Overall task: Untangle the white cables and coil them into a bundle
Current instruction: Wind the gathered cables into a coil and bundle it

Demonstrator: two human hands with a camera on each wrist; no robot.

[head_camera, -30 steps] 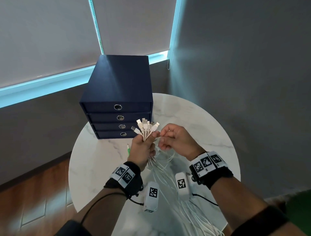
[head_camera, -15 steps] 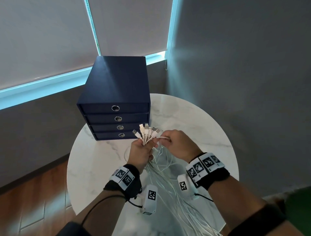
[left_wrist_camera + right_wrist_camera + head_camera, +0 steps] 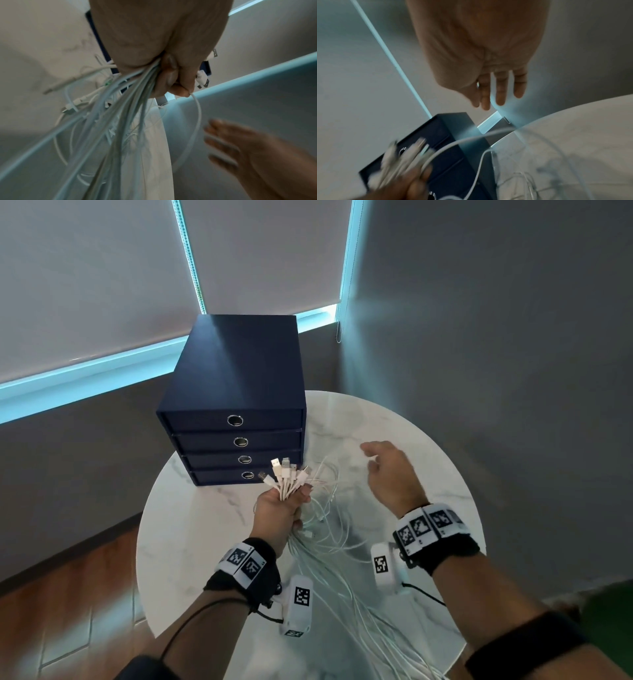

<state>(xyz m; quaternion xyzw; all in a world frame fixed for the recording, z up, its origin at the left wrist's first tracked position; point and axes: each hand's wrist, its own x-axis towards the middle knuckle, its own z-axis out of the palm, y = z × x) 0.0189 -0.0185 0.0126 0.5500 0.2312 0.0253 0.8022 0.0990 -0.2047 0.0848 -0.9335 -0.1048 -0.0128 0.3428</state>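
A dark blue box with four drawers and round metal pulls (image 3: 236, 392) stands at the back left of the round white marble bench (image 3: 428, 446), just behind the left hand (image 3: 279, 510). This hand is closed in a fist around the thin white cables (image 3: 329, 546); their plugs fan out above it, and the long ends hang down over the bench toward the person. The right hand (image 3: 390, 474) is above the bench with fingers spread and relaxed, holding nothing, apart from the cables.

black wristbands (image 3: 445, 553) | white tag-printed blocks (image 3: 246, 564) | white wrist cameras (image 3: 297, 604) | possibly green sleeve (image 3: 613, 611)
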